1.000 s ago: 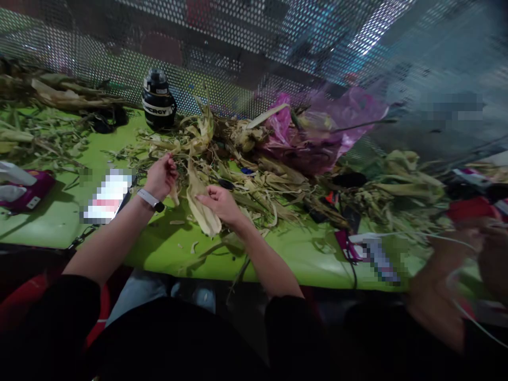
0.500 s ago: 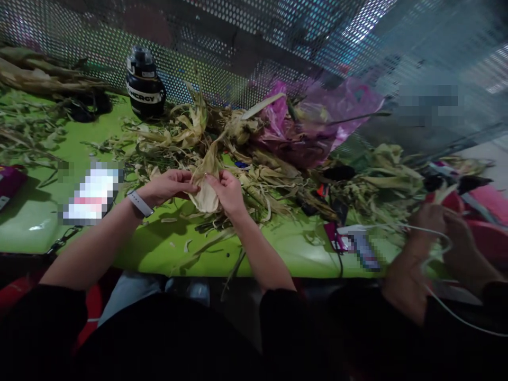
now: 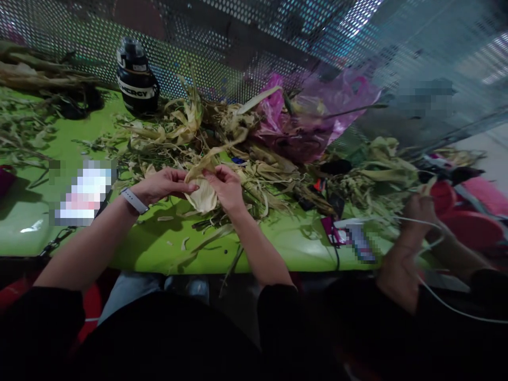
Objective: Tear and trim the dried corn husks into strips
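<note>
My left hand (image 3: 164, 184) and my right hand (image 3: 225, 186) meet over a pale dry corn husk (image 3: 203, 194), each pinching one side of it just above the green table (image 3: 278, 248). The husk's long tip curls up and to the right. A grey watch (image 3: 134, 200) sits on my left wrist. Behind the hands lies a loose pile of dried husks and leaves (image 3: 190, 129).
A black jar with white lettering (image 3: 136, 79) stands at the back by a perforated metal screen (image 3: 222, 47). A pink plastic bag (image 3: 301, 124) lies at the back right. Another person's hands (image 3: 416, 222) work with a white cable at the right. Small tools and cables lie near the front edge.
My left hand came away from the husk pile and joined my right hand on the husk. Since then both hands have kept their pinch with little movement.
</note>
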`<state>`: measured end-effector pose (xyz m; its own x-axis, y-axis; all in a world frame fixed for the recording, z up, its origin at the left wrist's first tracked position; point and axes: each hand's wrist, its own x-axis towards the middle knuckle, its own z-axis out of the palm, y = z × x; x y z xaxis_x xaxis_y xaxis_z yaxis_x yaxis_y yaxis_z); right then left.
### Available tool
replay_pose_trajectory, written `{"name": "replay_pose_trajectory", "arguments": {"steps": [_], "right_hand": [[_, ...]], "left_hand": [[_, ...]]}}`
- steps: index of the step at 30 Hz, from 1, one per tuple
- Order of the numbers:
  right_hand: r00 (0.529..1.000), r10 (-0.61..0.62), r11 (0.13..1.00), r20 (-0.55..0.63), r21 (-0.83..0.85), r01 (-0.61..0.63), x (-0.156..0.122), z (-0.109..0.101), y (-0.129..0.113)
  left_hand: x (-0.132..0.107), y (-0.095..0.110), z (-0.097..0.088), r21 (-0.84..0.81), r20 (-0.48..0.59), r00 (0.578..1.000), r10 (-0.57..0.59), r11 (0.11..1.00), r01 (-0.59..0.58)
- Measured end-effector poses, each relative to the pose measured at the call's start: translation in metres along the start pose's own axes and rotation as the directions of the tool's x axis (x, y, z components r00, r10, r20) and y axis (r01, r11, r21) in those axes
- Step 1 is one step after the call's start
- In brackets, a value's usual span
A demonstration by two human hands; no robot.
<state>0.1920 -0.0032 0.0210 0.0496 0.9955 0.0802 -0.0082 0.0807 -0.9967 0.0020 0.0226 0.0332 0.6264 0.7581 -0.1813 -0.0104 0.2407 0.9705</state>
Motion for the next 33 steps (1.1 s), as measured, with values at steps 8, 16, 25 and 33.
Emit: {"name": "replay_pose_trajectory", "arguments": {"steps": [8,16,25,33], "right_hand": [[0.971,0.138,0.987,0.193,0.059,-0.152,-0.001,-0.004,-0.008],[0.921,0.222,0.972,0.320,0.000,-0.235,0.004,-0.015,-0.008],[0.911,0.230,0.969,0.342,0.003,-0.245,0.001,-0.011,-0.007],[0.894,0.303,0.951,0.331,-0.049,-0.305,0.006,-0.012,-0.010]], "left_hand": [[-0.002,0.004,-0.006,0.026,-0.052,0.998,0.040,0.999,-0.039],[0.001,-0.002,-0.016,-0.014,-0.053,0.997,0.051,0.999,-0.052],[0.003,-0.005,-0.016,0.061,-0.034,0.999,-0.005,0.998,0.007],[0.006,-0.011,-0.022,0.033,-0.008,1.000,-0.003,0.999,0.003]]}}
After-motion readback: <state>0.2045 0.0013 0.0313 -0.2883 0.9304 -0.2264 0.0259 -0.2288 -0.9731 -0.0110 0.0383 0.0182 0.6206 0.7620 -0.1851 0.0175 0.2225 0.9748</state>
